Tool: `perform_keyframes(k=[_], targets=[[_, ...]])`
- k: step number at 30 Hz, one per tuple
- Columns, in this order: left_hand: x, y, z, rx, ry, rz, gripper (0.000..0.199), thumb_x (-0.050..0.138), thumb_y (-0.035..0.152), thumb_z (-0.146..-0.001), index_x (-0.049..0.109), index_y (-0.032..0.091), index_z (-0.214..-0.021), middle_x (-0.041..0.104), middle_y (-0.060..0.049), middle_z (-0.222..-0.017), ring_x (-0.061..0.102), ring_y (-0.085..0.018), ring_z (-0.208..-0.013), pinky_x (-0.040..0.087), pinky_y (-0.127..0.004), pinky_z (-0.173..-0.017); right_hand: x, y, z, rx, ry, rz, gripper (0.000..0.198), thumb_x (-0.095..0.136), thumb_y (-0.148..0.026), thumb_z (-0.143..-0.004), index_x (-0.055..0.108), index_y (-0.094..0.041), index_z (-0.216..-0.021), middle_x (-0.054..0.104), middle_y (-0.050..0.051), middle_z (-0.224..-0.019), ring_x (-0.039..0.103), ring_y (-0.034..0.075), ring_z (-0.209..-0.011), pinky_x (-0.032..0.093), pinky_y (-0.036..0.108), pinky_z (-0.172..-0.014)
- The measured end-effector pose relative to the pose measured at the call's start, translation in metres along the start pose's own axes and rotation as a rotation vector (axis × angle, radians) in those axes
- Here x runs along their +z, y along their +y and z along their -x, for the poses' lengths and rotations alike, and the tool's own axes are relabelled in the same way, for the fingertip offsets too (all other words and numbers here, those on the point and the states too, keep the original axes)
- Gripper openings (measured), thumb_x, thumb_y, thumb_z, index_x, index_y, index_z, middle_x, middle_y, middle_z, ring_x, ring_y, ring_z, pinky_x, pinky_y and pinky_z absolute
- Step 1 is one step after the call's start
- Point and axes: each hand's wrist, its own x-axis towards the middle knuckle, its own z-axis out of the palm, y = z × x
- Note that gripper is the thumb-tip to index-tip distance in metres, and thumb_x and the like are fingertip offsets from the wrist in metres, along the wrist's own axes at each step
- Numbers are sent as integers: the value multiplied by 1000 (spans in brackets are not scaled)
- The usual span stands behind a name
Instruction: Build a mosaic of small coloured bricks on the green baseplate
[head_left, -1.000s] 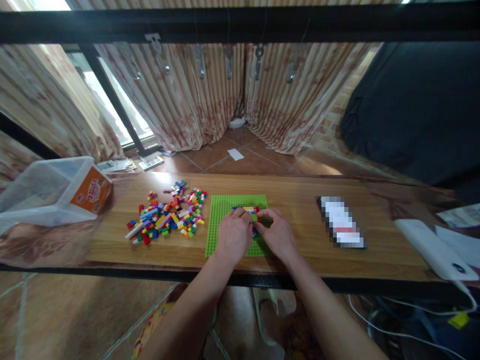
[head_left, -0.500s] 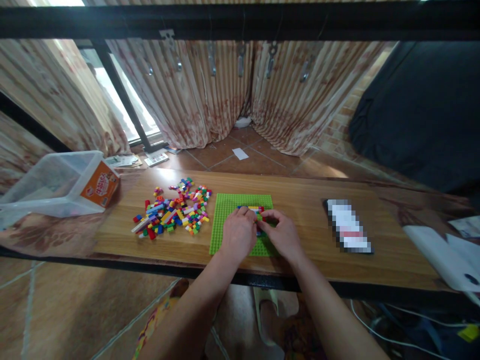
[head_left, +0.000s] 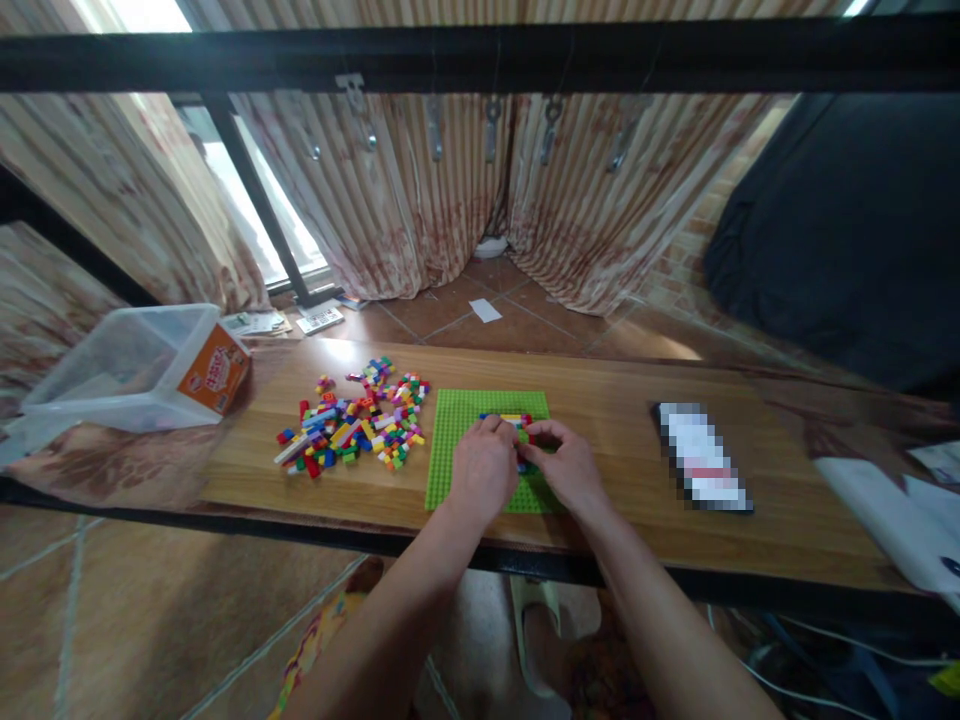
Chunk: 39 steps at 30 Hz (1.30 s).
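A green studded baseplate point(head_left: 450, 470) lies on the table before me. On it stands a small build of coloured toy bricks point(head_left: 516, 417), with blue, yellow and red along its far side; my hands cover much of the rest. My left hand point(head_left: 486, 465) rests over the build's left side, fingers curled down and their tips hidden. From the right, my right hand point(head_left: 562, 460) meets it with thumb and forefinger pinched together at the bricks. Whatever small piece lies between those fingertips is too covered to make out.
Left of the baseplate spreads a heap of loose toy bricks point(head_left: 349, 430). A clear plastic bin point(head_left: 142, 370) with an orange label stands at the far left. To the right lies a phone point(head_left: 701, 455) with a blurred screen. White papers point(head_left: 892, 520) sit at the table's right end.
The whole view has shifted slightly right and down. Both hands stay at the same spot over the build, with hardly any change in finger position.
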Motion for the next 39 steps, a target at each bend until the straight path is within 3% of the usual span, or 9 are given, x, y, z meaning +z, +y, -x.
perform_keyframes(k=[9,14,22,26,39], targets=[[2,-1,2,22,21,57,13,51,13,-85,62,16,-92,64,-7,-96,59,-21,-92,50,-35,-87,-7,9,0,-46,-64,-73,31,71,-43,-70,69,-21,-90,72,6,-95,64,24,-91,46,42,-89],[3,-3,2,26,22,81,16,50,10,-83,60,15,-94,62,-8,-96,59,-21,-91,51,-35,-86,-8,11,-1,-46,-4,-62,36,65,-49,-77,68,-19,-98,72,9,-96,66,24,-87,49,43,-86],[4,-6,-1,96,-16,116,22,50,12,-82,61,13,-101,63,-9,-98,58,-21,-95,50,-35,-90,-1,6,-1,-303,-42,235,44,45,-52,-90,64,-21,-116,61,12,-126,53,27,-120,38,50,-104],[6,-8,-3,128,-7,144,24,48,11,-82,61,10,-102,64,-10,-97,59,-21,-93,52,-34,-89,0,9,-4,-347,-107,313,46,36,-51,-93,63,-20,-115,62,13,-121,54,27,-115,40,50,-102],[8,-12,-7,165,-31,166,24,49,16,-83,63,8,-100,65,-12,-96,62,-22,-92,53,-35,-89,-1,12,-5,-341,-103,343,47,37,-55,-91,59,-20,-115,62,12,-117,56,27,-111,43,47,-98]])
